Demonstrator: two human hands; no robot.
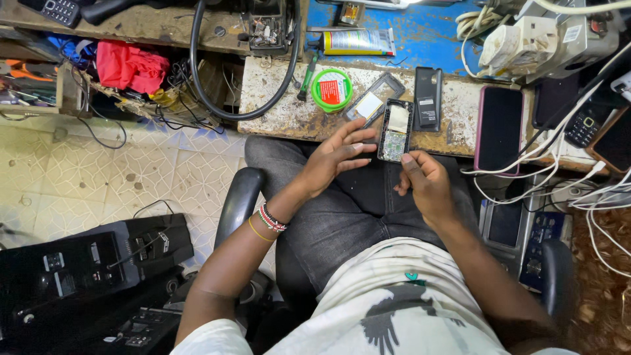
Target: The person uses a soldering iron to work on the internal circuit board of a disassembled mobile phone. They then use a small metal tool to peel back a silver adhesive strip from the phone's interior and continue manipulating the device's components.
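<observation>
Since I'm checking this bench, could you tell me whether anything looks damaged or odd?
The small phone at the bench edge, between both hands, lies opened, circuit board bare, its black cover apart beside it.

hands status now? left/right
Left hand: open, fingers spread beside the opened black phone.
Right hand: closed on that phone's lower end.
</observation>
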